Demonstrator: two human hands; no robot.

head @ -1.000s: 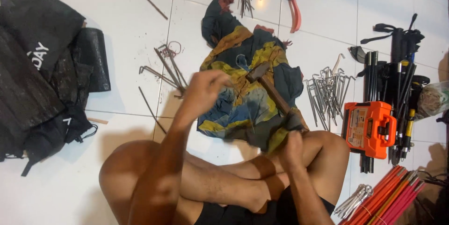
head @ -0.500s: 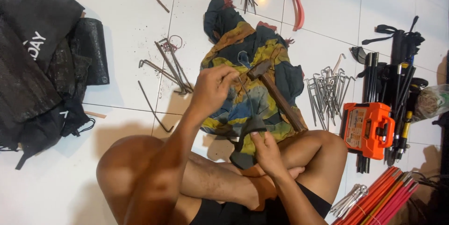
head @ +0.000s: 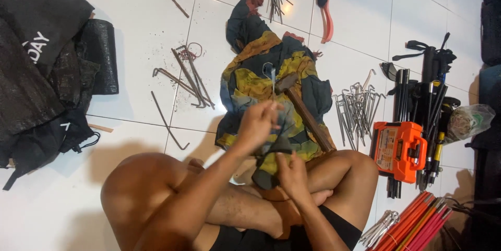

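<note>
We pinch a thin metal peg [head: 273, 85] upright over the cloth [head: 271, 99] with our left hand [head: 259, 123], while our right hand [head: 292, 172] grips a dark rag [head: 269, 165]; the peg looks stiff, light, slippery, best held mid-shaft.

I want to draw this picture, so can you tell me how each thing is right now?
left hand: raised, pinching a thin metal peg upright
right hand: gripping dark cloth
hammer: lying flat on the patterned cloth
orange case: closed
brush: lying on the floor
black bag: crumpled, lying flat
</note>
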